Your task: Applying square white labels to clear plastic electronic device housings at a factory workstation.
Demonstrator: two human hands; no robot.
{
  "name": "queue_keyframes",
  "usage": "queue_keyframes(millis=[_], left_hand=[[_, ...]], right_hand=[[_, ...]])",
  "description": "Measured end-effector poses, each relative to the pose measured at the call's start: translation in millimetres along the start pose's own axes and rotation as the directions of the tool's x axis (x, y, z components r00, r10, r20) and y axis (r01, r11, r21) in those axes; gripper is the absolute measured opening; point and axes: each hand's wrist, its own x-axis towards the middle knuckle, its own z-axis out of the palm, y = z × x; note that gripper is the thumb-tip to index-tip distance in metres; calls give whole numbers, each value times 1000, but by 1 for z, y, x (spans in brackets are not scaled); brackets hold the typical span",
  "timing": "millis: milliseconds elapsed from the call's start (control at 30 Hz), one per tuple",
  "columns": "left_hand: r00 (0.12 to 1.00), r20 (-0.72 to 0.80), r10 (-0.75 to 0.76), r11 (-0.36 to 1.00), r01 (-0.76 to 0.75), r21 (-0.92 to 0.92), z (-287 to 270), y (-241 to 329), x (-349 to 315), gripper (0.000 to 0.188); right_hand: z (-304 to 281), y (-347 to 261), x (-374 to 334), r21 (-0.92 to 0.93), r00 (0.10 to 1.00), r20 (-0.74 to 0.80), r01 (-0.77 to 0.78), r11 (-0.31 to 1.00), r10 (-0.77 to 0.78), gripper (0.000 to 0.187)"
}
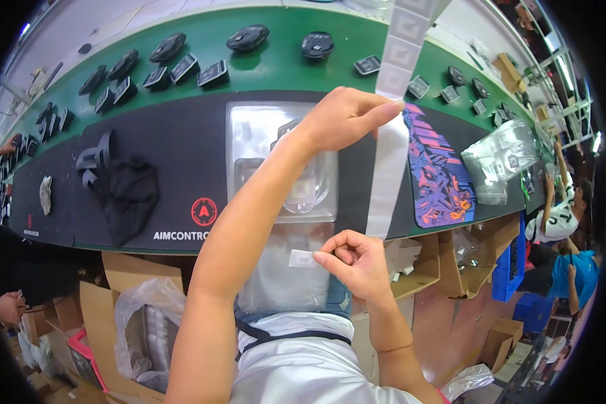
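My left hand reaches across to the right, thumb and fingers closed on a long white strip of stickers. Squarish printed stickers show on its upper part, while the part below my hand looks bare. Nearer my body, my right hand pinches one small whitish sticker by its right end. Under my left forearm lies an opened clear plastic clamshell pack. One half rests on the black mat; the other half hangs over the front edge towards my lap. My forearm hides part of it.
Rounded black devices and small black square pieces stand along a green surface. A colourful patterned pad, clear packs and a black cloth bag lie on the mat. Cardboard boxes stand below; people work at both sides.
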Motion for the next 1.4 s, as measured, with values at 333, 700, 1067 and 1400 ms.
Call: queue_keyframes(millis=[333, 700, 1067, 1400], left_hand=[[999, -51, 16, 997, -20, -76, 5, -3, 0, 56], [1000, -12, 17, 999, -18, -30, 3, -3, 0, 45], [998, -56, 26, 997, -30, -76, 5, -4, 1, 52], [999, -28, 45, 996, -47, -74, 0, -1, 1, 44]], right_hand=[[1, -2, 5, -106, 998, 6, -59, 993, 60, 17], [3, -3, 10, -115, 996, 7, -86, 990, 87, 18], [15, 9, 10, -315, 980, -154, 75, 946, -129, 20], [25, 45, -25, -763, 744, 342, 576, 294, -574, 65]])
